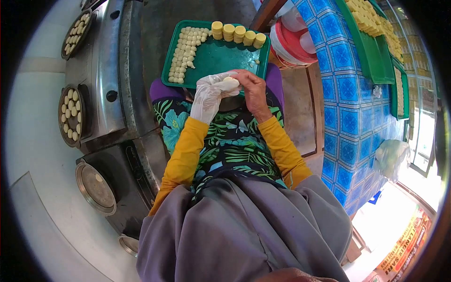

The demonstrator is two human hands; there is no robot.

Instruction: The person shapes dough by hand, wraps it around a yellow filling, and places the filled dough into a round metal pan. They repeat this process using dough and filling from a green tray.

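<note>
My left hand, in a thin white glove, curls around a small pale piece of dough. My bare right hand meets it from the other side, fingers bent and pinching at the same piece. Both are over my lap, at the near edge of a green tray. Rows of small pale dough balls fill the tray's left side. Short stacks of round yellow pieces stand along its far right edge. A few crumbs lie near its right side.
To the left, a stove carries two round pans of dough pieces. A third pan holds one piece. At right are a blue-patterned tablecloth, green trays of yellow pieces and a plastic bag. A red-rimmed bucket stands between.
</note>
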